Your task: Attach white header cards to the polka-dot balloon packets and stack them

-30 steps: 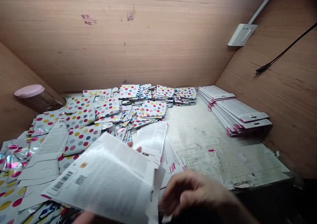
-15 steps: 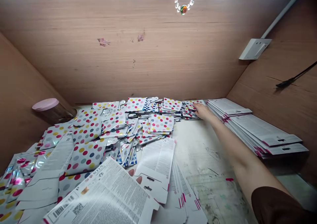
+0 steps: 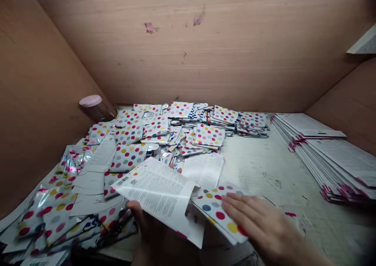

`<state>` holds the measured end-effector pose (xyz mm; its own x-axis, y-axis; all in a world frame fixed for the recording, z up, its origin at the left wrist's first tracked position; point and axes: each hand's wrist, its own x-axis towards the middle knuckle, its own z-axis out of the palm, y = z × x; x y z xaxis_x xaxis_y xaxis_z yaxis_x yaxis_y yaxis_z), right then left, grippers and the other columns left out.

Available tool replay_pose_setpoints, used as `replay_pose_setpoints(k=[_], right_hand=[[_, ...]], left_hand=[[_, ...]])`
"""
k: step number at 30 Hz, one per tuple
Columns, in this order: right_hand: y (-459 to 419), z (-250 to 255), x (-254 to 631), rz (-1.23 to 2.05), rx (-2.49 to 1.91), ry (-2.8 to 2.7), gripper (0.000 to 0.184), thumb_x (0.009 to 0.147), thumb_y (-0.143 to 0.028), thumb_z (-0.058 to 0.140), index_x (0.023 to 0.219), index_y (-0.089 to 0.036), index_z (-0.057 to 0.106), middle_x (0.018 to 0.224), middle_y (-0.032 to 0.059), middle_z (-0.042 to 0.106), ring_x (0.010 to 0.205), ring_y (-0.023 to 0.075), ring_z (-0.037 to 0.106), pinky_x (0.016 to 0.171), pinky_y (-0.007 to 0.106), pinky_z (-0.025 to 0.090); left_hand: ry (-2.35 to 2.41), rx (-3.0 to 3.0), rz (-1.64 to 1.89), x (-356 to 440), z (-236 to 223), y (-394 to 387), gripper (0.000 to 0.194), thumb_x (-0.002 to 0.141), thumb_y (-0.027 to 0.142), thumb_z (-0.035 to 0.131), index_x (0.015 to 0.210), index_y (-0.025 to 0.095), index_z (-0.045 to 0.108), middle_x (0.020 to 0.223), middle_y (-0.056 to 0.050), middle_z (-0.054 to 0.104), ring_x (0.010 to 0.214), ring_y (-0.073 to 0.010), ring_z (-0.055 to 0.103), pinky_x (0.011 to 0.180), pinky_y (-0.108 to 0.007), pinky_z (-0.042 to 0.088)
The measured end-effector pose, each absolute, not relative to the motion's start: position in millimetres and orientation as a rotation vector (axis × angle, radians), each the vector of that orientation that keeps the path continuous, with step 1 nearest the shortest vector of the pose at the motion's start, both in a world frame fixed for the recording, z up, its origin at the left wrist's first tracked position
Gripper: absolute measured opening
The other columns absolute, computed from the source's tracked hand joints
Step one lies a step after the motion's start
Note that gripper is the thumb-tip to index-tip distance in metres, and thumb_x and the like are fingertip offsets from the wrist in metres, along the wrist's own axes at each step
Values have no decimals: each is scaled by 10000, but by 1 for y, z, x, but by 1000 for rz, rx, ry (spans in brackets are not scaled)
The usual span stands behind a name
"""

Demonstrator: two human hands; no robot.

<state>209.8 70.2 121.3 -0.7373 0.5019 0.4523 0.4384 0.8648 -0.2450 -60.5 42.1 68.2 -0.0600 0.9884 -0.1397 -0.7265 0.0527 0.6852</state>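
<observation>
Left hand (image 3: 142, 219) has a grip on a white printed sleeve (image 3: 158, 191), thumb at the near edge, fingertips poking out past the far one. Right hand (image 3: 258, 219) is holding a dotted packet (image 3: 217, 207), fingers laid flat on top, thumb hidden. The packet's right by the sleeve's cut-out right end; can't tell if its corner is actually inside. Loads of other dotted packs (image 3: 129, 156) are heaped left and far. A flat stack of sleeves (image 3: 337, 156) sits on the surface (image 3: 252, 160) at right, and a pink-lidded jar (image 3: 96, 107) is far left.
</observation>
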Motion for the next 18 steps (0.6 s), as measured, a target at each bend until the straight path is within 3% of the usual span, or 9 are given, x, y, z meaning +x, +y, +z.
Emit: replay_pose_setpoints(k=[2,5,7,9,11,13,15,18], right_hand=[[46,116,188,4,-756,-2571,556,871,-84,435,1416,-193,456,1210,126,667,1052,288,654,825,410,545],[36,98,156,-220,-916,-2547,479,866,-39,382,1305,-90,566,1073,191,704,877,307,674,697,434,544],[34,91,139,-157,-1003,-2527,442,874,-22,345,1208,-63,632,944,197,713,749,282,656,614,417,531],[28,94,133,113,-1008,-2481,390,909,-80,369,1178,-85,651,895,176,707,717,261,645,602,395,539],[21,106,140,458,-876,-2441,385,929,-215,477,1292,-142,581,1018,158,709,844,265,670,716,380,571],[15,118,157,676,-688,-2467,553,909,-278,558,1441,-218,418,1250,127,642,1083,270,636,896,370,544],[10,122,174,690,-627,-2519,661,909,-223,549,1507,-265,269,1412,92,510,1287,273,501,1039,405,453],[6,108,180,665,-752,-2504,687,899,-116,489,1517,-260,227,1496,77,387,1395,280,345,1113,462,359]], left_hand=[[751,428,1540,-58,64,47,1066,593,970,248,1396,304,469,1362,-79,565,1367,-376,364,1053,-462,409],[803,466,1559,-45,60,43,1039,630,944,294,1427,291,426,1380,-79,552,1385,-350,347,1086,-464,374],[810,508,1537,-34,58,38,1034,632,933,336,1420,271,438,1379,-93,550,1376,-359,356,1087,-479,370],[804,522,1501,-28,59,35,1024,652,930,296,1402,253,462,1368,-108,556,1360,-371,374,1076,-499,375],[804,523,1484,-27,65,37,1020,679,925,200,1385,243,481,1359,-117,560,1345,-377,392,1062,-518,380],[802,500,1504,-31,73,41,1040,681,924,130,1366,234,500,1352,-125,562,1334,-381,405,1052,-528,383],[769,440,1504,-35,81,44,1066,669,931,102,1359,226,505,1356,-126,557,1336,-382,401,1052,-531,375],[690,373,1420,-30,82,40,1138,600,974,113,1366,222,492,1355,-129,556,1340,-396,392,1053,-551,359]])
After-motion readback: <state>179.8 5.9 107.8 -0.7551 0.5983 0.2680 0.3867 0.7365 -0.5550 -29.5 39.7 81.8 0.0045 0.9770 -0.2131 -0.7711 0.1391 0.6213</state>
